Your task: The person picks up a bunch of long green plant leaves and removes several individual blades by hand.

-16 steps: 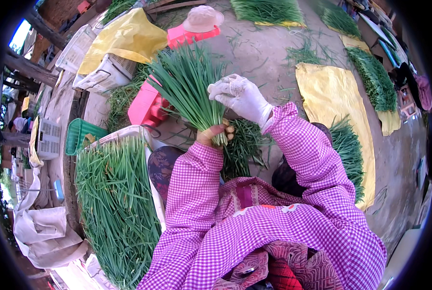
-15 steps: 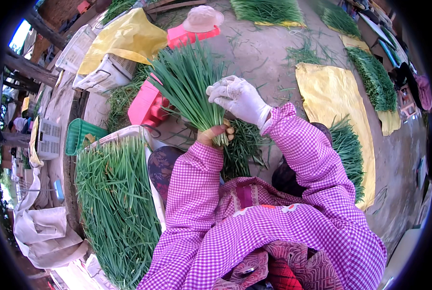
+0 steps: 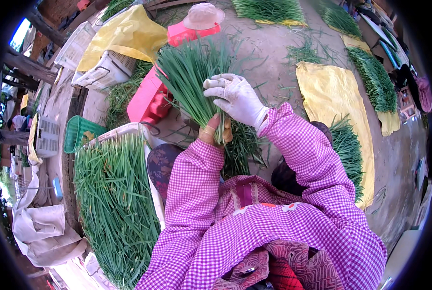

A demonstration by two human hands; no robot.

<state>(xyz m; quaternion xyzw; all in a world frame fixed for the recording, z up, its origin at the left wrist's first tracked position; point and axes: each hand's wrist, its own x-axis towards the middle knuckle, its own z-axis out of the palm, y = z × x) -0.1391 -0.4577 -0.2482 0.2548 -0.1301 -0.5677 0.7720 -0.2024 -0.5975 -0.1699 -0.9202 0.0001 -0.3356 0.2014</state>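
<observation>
My left hand (image 3: 209, 134) is closed round the pale lower stems of a bunch of green garlic chives (image 3: 189, 79). The long leaves fan up and away from me. My right hand (image 3: 238, 98), in a white glove, is at the right side of the bunch. Its fingers are apart and stretched toward the leaves, with the fingertips touching or very near them. Below the bunch, a loose heap of chives (image 3: 240, 152) lies between my knees, partly hidden by my left hand.
At my left stands a white crate (image 3: 155, 198) packed with chives, beside a green basket (image 3: 76, 135). Ahead are a pink plastic stool (image 3: 148, 99) and a hat (image 3: 204, 16) on another pink thing. A yellow sheet (image 3: 329, 89) with more chives (image 3: 347, 152) lies right.
The bunch's leaves have spread wider to the right. My right hand's fingers have opened apart, and my left thumb has shifted upright along the stems.
</observation>
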